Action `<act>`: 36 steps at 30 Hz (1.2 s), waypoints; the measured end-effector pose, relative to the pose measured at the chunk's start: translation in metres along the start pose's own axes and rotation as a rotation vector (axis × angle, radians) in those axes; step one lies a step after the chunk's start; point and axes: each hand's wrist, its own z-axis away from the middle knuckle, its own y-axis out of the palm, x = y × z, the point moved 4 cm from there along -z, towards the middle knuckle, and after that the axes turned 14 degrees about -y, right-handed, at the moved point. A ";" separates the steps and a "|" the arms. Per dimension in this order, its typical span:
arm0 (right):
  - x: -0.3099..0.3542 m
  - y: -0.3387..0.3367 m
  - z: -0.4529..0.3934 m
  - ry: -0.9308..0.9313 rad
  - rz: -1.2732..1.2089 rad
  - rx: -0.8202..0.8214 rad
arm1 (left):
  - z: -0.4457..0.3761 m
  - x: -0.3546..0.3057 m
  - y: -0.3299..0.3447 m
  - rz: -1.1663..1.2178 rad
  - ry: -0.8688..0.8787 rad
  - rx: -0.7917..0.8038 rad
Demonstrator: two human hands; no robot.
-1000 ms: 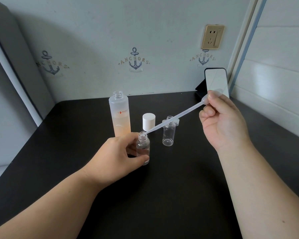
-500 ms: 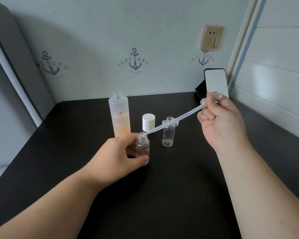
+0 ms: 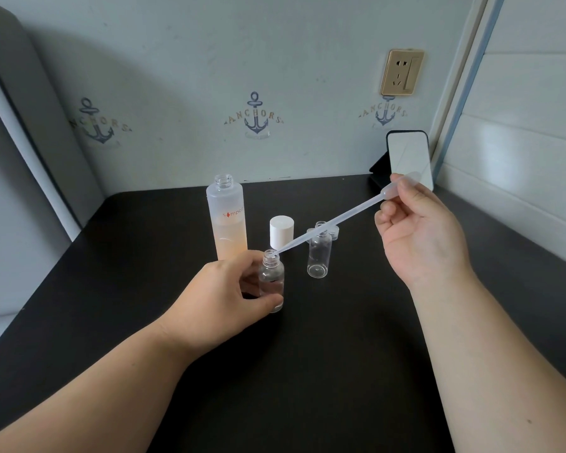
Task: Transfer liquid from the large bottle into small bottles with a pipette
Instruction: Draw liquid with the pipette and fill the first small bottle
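- Now, against the pictures from a moment ago, little has changed: the right hand (image 3: 419,233) has edged slightly up and left with the bulb end of the pipette, while the tip has stayed at the same bottle mouth.
- The left hand (image 3: 223,292) grips the near small clear glass bottle (image 3: 271,282), with the thumb across its lower front; the bottle stands upright on the black tabletop (image 3: 307,371), as it did before.
- The right hand pinches the bulb of the long translucent plastic pipette (image 3: 334,223) between thumb and curled fingers.
- The pipette slants down from the far right to the near left, and its tip sits at the open mouth of the held bottle.
- A second small clear bottle (image 3: 319,253), uncapped, stands just right of the held one and a little farther off, passing behind the pipette's stem; neither hand touches it.
- The tall frosted plastic bottle with peach-coloured liquid (image 3: 227,223) stands open, far of the left hand, unmoved.
- A white cylindrical cap (image 3: 281,233) stands between the tall bottle and the second small bottle.
- Small clear caps (image 3: 334,232) lie behind the second small bottle.
- A phone with a pale screen (image 3: 409,158) leans at the far right by the wall.
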 end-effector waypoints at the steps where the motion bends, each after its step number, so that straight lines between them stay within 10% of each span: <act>1: 0.000 0.000 0.000 -0.002 0.001 -0.004 | 0.000 0.000 0.000 -0.001 -0.001 0.001; 31: 0.000 -0.004 0.000 0.022 0.002 -0.048 | 0.000 0.001 -0.003 0.034 0.021 -0.009; 36: -0.002 -0.006 0.000 0.037 -0.038 -0.084 | 0.013 -0.004 -0.027 0.182 0.179 -0.419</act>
